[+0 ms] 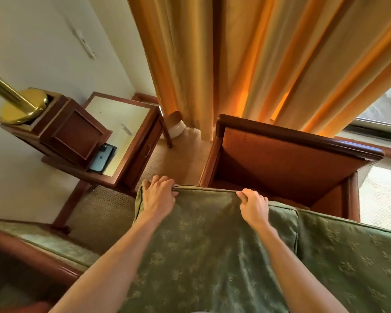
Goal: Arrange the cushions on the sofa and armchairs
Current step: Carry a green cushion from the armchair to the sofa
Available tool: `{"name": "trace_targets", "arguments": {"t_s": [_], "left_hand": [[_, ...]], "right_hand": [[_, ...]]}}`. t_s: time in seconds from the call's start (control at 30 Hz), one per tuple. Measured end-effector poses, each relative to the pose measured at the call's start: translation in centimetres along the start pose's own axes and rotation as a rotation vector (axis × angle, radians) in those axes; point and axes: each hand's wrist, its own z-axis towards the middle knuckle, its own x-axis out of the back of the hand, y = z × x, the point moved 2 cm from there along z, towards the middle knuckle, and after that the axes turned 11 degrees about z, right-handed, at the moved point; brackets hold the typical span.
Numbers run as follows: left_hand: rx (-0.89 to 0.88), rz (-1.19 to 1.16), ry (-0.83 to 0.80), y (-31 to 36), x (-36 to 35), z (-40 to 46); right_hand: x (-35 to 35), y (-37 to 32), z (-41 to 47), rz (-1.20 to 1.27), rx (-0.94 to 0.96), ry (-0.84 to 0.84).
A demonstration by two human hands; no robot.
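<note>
Both hands clamped on the far top edge of the green patterned cushion (pixel 201 245): left hand (pixel 159 194) near its left corner, fingers curled over the piped seam; right hand (pixel 254 205) further along the same edge, pinching the fabric into a small ridge. Hands apart, cushion stretched between them and hanging toward us.

A second green cushion (pixel 348 256) sits just right of the right hand, touching the one we hold. Beyond the hands, the wooden armchair frame (pixel 291 159) stands bare, its seat well open. Left of the left hand: side surface (pixel 120 125) with a phone (pixel 102 160) and a wooden box (pixel 75 132) under a brass lamp base (pixel 23 106). Curtains (pixel 246 53) behind.

Our read: we're about to seat this cushion in the armchair. To do it clean:
- keep both grips level so the edge stays straight
- lift over the front rail, don't drag
- lower the far edge in first, square against the back panel
- then press the corners flat

Risk: the pinch on the right could slip.
</note>
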Motion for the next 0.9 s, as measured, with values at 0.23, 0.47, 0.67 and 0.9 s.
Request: {"name": "trace_targets", "arguments": {"t_s": [0.23, 0.47, 0.67, 0.9], "left_hand": [[-0.194, -0.205, 0.358, -2.0, 13.6, -6.5], [-0.428, -0.037, 0.133, -1.3, 11.6, -11.1], [-0.307, 0.135, 0.092, 3.1, 12.3, -12.4], [-0.331, 0.291, 0.098, 6.4, 11.2, -13.8]], "right_hand": [[12.6, -9.2, -6.4, 0.149, 0.412, 0.157], [12.6, -6.0, -13.1, 0.125, 0.251, 0.068], [15.0, -10.3, -15.7, 0.057, 0.020, -0.114], [5.5, -16.4, -13.7, -0.515, 0.412, -0.327]]}}
